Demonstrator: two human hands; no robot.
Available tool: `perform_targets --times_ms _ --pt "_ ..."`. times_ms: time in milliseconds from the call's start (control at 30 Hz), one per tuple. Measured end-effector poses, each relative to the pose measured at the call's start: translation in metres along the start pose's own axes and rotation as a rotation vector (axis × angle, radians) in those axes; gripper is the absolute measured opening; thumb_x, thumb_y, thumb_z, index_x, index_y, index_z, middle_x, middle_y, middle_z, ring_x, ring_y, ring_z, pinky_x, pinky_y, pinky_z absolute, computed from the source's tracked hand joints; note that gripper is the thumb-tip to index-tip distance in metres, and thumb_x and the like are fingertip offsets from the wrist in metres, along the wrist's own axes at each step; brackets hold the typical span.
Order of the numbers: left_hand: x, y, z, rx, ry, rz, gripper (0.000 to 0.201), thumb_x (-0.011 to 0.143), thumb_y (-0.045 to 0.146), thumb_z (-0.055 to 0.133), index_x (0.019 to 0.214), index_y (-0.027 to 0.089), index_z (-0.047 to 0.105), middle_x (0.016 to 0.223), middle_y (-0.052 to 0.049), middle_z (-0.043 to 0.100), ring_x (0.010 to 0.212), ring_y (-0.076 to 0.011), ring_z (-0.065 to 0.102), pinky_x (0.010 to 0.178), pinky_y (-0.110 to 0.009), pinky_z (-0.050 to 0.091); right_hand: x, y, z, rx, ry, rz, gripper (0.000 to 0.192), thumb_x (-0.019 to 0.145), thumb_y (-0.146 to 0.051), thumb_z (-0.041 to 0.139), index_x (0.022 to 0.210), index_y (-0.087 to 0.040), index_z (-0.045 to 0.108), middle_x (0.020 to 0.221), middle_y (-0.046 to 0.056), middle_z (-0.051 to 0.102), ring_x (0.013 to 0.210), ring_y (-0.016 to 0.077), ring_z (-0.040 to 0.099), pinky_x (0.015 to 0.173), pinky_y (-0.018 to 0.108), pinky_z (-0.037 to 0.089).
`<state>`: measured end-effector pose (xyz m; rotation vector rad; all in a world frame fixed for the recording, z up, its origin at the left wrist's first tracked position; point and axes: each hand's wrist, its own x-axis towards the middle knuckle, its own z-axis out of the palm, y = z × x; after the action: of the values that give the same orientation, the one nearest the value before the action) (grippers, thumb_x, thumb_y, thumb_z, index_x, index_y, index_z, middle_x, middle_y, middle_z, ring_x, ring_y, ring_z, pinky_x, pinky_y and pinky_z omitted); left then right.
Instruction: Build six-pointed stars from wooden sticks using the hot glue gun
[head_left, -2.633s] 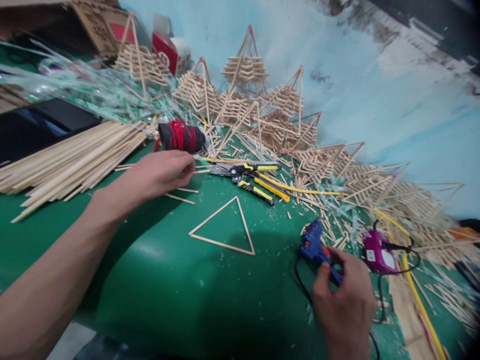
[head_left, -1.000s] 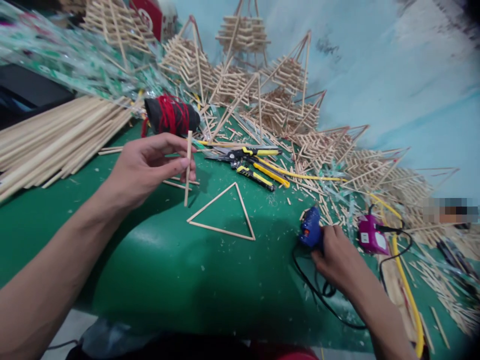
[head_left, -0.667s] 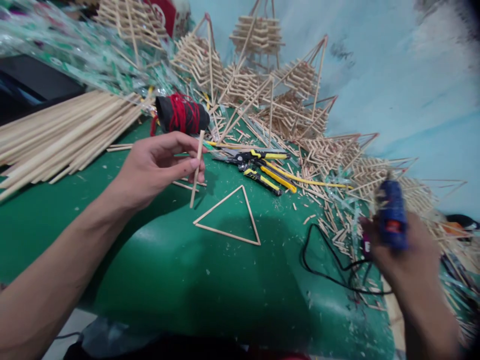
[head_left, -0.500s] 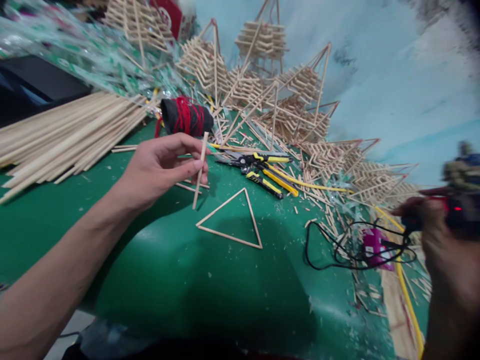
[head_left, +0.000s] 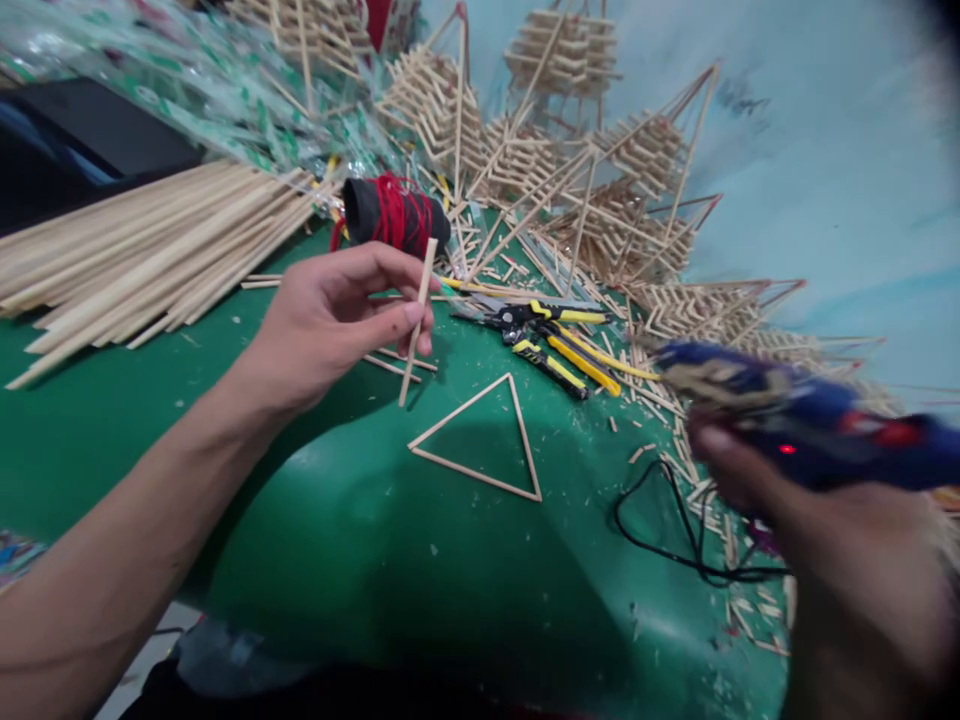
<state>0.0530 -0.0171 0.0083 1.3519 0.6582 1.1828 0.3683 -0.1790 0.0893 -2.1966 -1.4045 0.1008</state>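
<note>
Head view. Your left hand [head_left: 330,320] pinches one short wooden stick [head_left: 417,322] between thumb and fingertips; grip closed on it. The stick is pale, thin and straight, near upright with a slight lean, its upper end by the spool and its lower end just above the green table [head_left: 315,540].

Your right hand [head_left: 840,540] is wrapped around one blue glue gun [head_left: 795,420], held up off the table at the right, nozzle pointing left toward the stick but well apart from it. The gun is motion-blurred; a small red light shows on its body. Its black cord [head_left: 667,530] loops on the table below.

One flat stick triangle [head_left: 480,440] lies on the table just beside the held stick's lower end, between your two hands. Three sticks, joined at the corners.

Behind the left hand: one black spool wound with red thread [head_left: 394,215]. One pair of yellow-handled cutters [head_left: 555,340] lies past the triangle. One pile of long sticks [head_left: 142,250] at far left. Stick pyramids [head_left: 600,190] crowd the back edge; too many overlap to count exactly. Short offcuts scatter near the cord.
</note>
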Motion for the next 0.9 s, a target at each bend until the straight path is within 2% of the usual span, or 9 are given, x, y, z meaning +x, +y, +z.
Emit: perform_targets --times_ms 67,100,133,200,300,400,533,767,900 --pt "0.001 0.001 0.002 -0.005 0.037 0.008 0.013 0.080 0.019 0.082 0.090 0.020 0.073 0.077 0.003 0.069 0.062 -0.0080 0.070 0.057 -0.018 0.059 -0.013 -0.016 0.026 0.258 -0.201 -0.070 0.040 0.074 -0.055 0.083 0.094 -0.021 0.074 0.083 0.007 0.077 0.068 0.0237 0.072 0.057 0.035 0.059" --pt "0.001 0.002 0.002 -0.006 0.051 0.006 0.013 0.080 0.018 0.082 0.090 0.020 0.073 0.077 0.003 0.069 0.062 -0.0081 0.070 0.057 -0.019 0.058 -0.017 -0.024 0.035 0.300 -0.353 -0.112 0.032 0.076 -0.050 0.082 0.086 -0.022 0.072 0.075 0.004 0.074 0.061 0.0201 0.068 0.053 0.032 0.056" --pt "0.001 0.002 0.002 -0.003 0.062 0.000 0.012 0.081 0.017 0.081 0.089 0.020 0.073 0.077 0.003 0.069 0.062 -0.0081 0.070 0.057 -0.019 0.058 -0.020 -0.032 0.042 0.312 -0.422 -0.142 0.024 0.080 -0.043 0.080 0.078 -0.022 0.069 0.067 0.001 0.069 0.055 0.0165 0.062 0.049 0.029 0.051" --pt "0.001 0.003 0.003 0.004 0.069 -0.015 0.012 0.082 0.017 0.081 0.090 0.020 0.073 0.078 0.004 0.068 0.063 -0.0079 0.070 0.058 -0.020 0.057 -0.025 -0.046 0.050 0.339 -0.538 -0.230 0.025 0.085 -0.033 0.073 0.066 -0.022 0.060 0.059 -0.003 0.060 0.050 0.0121 0.053 0.047 0.025 0.044" --pt "0.000 0.004 0.003 0.015 0.048 -0.031 0.011 0.084 0.018 0.079 0.092 0.020 0.072 0.079 0.004 0.068 0.064 -0.0082 0.071 0.059 -0.021 0.058 -0.030 -0.057 0.059 0.396 -0.630 -0.297 0.028 0.085 -0.023 0.066 0.062 -0.021 0.050 0.059 -0.005 0.052 0.051 0.0092 0.047 0.047 0.022 0.036" --pt "0.000 0.003 0.002 0.021 0.015 -0.029 0.012 0.086 0.020 0.079 0.093 0.019 0.070 0.080 0.004 0.068 0.065 -0.0078 0.070 0.058 -0.020 0.058 -0.036 -0.059 0.070 0.408 -0.681 -0.257 0.024 0.081 -0.018 0.061 0.062 -0.021 0.047 0.059 -0.006 0.047 0.052 0.0082 0.045 0.047 0.022 0.031" --pt "0.001 -0.004 0.001 -0.023 -0.044 0.036 0.024 0.086 0.027 0.082 0.096 0.013 0.066 0.080 0.003 0.067 0.063 -0.0068 0.070 0.056 -0.017 0.056 -0.041 -0.058 0.081 0.369 -0.687 -0.208 0.021 0.076 -0.022 0.057 0.061 -0.022 0.044 0.057 -0.006 0.044 0.050 0.0085 0.042 0.046 0.022 0.029" --pt "0.000 -0.004 0.001 -0.020 -0.052 0.042 0.012 0.091 0.006 0.069 0.099 0.010 0.062 0.081 0.003 0.065 0.064 -0.0051 0.070 0.057 -0.016 0.056 -0.044 -0.065 0.086 0.291 -0.716 -0.227 0.024 0.075 -0.025 0.055 0.059 -0.025 0.038 0.053 -0.005 0.043 0.046 0.0090 0.041 0.043 0.023 0.028" --pt "0.000 -0.001 0.001 -0.017 -0.053 0.023 0.012 0.092 0.002 0.066 0.100 0.010 0.061 0.081 0.003 0.065 0.064 -0.0049 0.070 0.057 -0.016 0.055 -0.047 -0.066 0.087 0.292 -0.707 -0.237 0.025 0.076 -0.024 0.056 0.059 -0.025 0.036 0.053 -0.006 0.042 0.045 0.0087 0.040 0.042 0.022 0.028"
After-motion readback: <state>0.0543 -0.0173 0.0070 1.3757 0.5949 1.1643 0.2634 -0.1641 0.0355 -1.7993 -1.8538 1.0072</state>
